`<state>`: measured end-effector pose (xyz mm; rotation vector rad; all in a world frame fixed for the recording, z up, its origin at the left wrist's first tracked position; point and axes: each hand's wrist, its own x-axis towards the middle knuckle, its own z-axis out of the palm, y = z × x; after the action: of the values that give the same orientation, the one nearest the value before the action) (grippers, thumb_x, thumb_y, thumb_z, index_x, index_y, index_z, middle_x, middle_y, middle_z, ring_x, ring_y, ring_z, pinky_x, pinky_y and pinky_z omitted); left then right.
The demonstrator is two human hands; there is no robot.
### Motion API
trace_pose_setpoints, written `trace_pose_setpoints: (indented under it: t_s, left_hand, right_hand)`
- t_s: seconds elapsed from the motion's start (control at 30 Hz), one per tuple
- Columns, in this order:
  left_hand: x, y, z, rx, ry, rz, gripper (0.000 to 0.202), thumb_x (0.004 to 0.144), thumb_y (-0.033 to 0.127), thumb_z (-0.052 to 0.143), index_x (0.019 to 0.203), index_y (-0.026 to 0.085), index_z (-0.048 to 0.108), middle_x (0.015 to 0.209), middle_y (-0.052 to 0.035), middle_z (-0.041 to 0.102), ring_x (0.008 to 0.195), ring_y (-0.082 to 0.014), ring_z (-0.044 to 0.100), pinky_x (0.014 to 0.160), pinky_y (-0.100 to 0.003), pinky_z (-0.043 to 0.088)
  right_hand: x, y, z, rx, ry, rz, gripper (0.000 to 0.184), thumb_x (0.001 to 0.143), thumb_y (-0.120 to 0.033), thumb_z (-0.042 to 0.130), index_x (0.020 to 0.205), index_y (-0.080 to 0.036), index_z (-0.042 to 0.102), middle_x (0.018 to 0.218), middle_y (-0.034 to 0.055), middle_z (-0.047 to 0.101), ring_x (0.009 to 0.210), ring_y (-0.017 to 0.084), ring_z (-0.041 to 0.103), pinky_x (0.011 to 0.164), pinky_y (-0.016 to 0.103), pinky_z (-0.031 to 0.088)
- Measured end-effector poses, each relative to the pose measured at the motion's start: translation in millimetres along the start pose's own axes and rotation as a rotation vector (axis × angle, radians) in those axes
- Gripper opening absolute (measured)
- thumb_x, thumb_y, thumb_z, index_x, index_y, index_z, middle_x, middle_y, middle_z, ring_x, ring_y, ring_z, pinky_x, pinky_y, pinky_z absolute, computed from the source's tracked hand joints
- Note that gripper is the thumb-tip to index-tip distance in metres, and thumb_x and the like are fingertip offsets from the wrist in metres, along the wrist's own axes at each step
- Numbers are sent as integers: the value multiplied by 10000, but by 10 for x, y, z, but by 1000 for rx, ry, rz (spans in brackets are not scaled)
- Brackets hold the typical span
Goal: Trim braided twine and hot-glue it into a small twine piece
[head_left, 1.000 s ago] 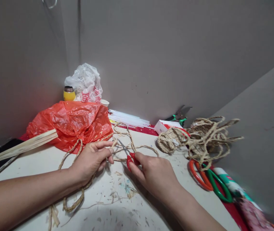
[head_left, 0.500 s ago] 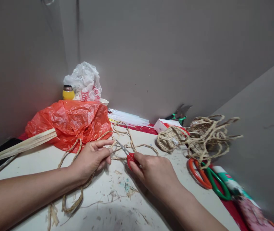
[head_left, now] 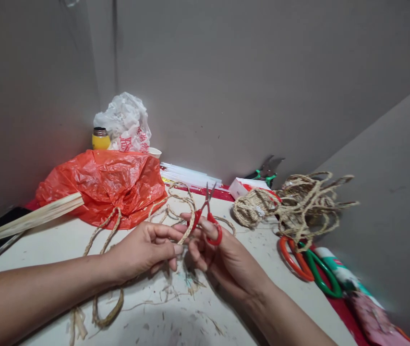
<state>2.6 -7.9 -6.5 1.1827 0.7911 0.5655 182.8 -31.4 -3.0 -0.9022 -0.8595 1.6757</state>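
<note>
Between the thumb and fingers of my left hand (head_left: 150, 250) is pinched a braided straw rope (head_left: 187, 229), which arcs up and away from the fingertips. More of this rope loops over the table behind and beneath my left wrist. My right hand (head_left: 223, 254) holds small red-handled scissors (head_left: 214, 235), thumb through one handle loop. Their blades point up and away from me, slightly parted, and no rope lies between them. The right fingertips are close beside the rope; whether they touch it I cannot tell.
A crumpled red plastic bag (head_left: 100, 182) lies back left, with a straw bundle (head_left: 32, 218) before it. Coiled straw rope (head_left: 306, 202) heaps at the right, by orange (head_left: 295, 262) and green handles (head_left: 323, 274). Green-handled pruners (head_left: 268, 170) lean against the wall. Straw scraps litter the white table (head_left: 162, 317).
The scissors have swung from pointing left, at the left fingertips, to pointing upward. My left hand has moved right and now pinches the braided rope lifted off the table.
</note>
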Motion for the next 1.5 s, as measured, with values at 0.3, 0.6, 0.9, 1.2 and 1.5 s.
trace_pose_setpoints:
  t_s: [0.3, 0.6, 0.9, 1.2, 1.5]
  left_hand:
    - [6, -47, 2, 12, 4, -39, 267, 732, 348, 727, 863, 125, 657, 569, 1, 643, 367, -22, 372, 380, -159, 246]
    - [13, -58, -16, -7, 85, 24, 438, 785, 347, 672, 1172, 163, 582, 650, -7, 676, 355, -28, 378, 372, -159, 264]
    - [-9, -27, 11, 14, -18, -22, 323, 824, 368, 597, 1039, 127, 619, 659, -54, 704, 299, -25, 303, 316, -170, 180]
    - [-1, 14, -46, -174, -149, -156, 293, 817, 312, 637, 1042, 136, 576, 668, -79, 728, 280, -16, 316, 317, -160, 149]
    - [24, -24, -31, -92, -71, -111, 277, 795, 348, 665, 922, 102, 659, 768, -88, 727, 346, -20, 420, 355, -159, 259]
  right_hand:
    - [2, -145, -61, 314, -50, -49, 261, 709, -385, 771, 847, -172, 706, 726, 40, 715, 563, 119, 653, 500, 185, 529]
    - [70, -288, -245, 269, 133, -261, 249, 653, -398, 792, 675, -163, 713, 664, 32, 691, 547, 113, 625, 482, 177, 520]
    - [50, -315, -178, 219, 216, -304, 249, 703, -417, 725, 627, -185, 675, 639, 20, 660, 543, 104, 607, 526, 177, 524]
    - [72, -302, -213, 233, 193, -237, 267, 678, -439, 746, 634, -191, 657, 734, 48, 726, 627, 136, 677, 592, 213, 567]
    - [64, -314, -197, 185, 163, -225, 293, 697, -463, 726, 648, -187, 644, 778, 90, 752, 663, 160, 704, 627, 239, 578]
